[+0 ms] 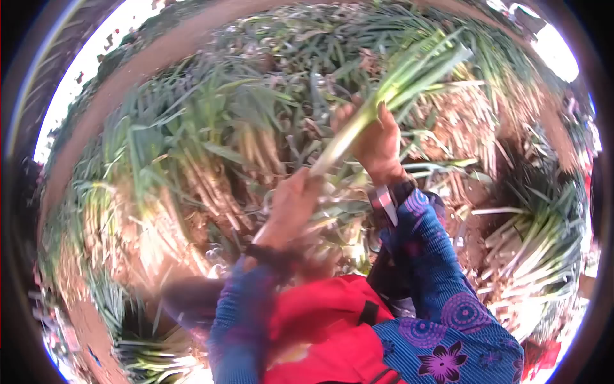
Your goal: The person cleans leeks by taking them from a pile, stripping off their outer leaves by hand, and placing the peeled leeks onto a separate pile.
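Note:
A leek [347,139] with a pale stalk and green leaves slants up to the right in front of me. My right hand [382,144] is wrapped around it where the white turns to green. Lower down, at the root end, my left hand [295,201] is closed on the stalk, slightly blurred by motion. The root tip itself is hidden by the left fingers. Leaf litter [348,217] lies on the ground below my hands.
Leek bundles [211,173] lie to the left, with more [473,121] at the upper right. Another heap of leeks [534,246] is at the right, and one [157,358] at the lower left. Bare brown soil [144,67] borders the far side.

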### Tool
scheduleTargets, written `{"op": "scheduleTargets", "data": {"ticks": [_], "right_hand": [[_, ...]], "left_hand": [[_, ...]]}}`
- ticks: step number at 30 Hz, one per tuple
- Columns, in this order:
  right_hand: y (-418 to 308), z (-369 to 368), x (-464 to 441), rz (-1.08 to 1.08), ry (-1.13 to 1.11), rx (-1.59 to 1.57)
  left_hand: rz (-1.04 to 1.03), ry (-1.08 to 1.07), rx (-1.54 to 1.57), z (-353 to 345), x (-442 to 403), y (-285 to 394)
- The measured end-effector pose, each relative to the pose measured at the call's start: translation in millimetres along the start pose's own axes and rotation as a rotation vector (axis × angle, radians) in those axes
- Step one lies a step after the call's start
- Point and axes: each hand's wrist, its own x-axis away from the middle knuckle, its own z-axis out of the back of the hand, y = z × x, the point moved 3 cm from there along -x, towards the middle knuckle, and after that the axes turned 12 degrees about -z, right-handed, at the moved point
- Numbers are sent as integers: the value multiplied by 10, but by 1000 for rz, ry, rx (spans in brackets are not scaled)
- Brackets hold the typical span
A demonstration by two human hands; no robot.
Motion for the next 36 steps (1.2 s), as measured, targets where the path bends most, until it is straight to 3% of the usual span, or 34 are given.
{"op": "scheduleTargets", "data": {"ticks": [1,3,4,5,6,7,9,11,13,17,19,20,24,28,31,36], "right_hand": [[161,-31,-21,-63,43,80],[295,494,-273,-82,-213,210],[328,614,-235,-4,-2,302],[397,378,-117,123,106,522],[426,429,-150,170,74,563],[428,540,-258,83,205,358],[476,375,-203,43,232,389],[467,557,-360,-66,27,303],[612,314,-256,-23,112,322],[716,54,-195,-67,23,349],[618,180,-314,14,-76,396],[579,179,-331,19,-77,389],[365,296,-415,18,-116,305],[260,449,-480,-2,-142,245],[249,515,-500,-20,-106,237],[436,443,-593,-154,-178,171]], "left_hand": [[-179,48,-41,-133,-114,-459],[-263,142,-153,-257,-97,-640],[-293,96,-344,-168,-51,-469],[-149,66,-292,-145,-33,-393],[-130,111,-264,-195,-4,-415],[-113,157,-235,-246,17,-446],[-78,248,-180,-282,47,-466],[-144,295,-68,-201,193,-297],[-195,324,37,-222,288,-303],[-193,202,97,-173,517,-489],[-162,116,60,-136,739,-612],[-52,24,57,-25,879,-561],[-16,-93,44,140,1289,-954],[-31,-88,-67,396,1508,-997],[94,-150,-97,436,1651,-1056],[-38,-6,-30,475,2095,-766]]}}
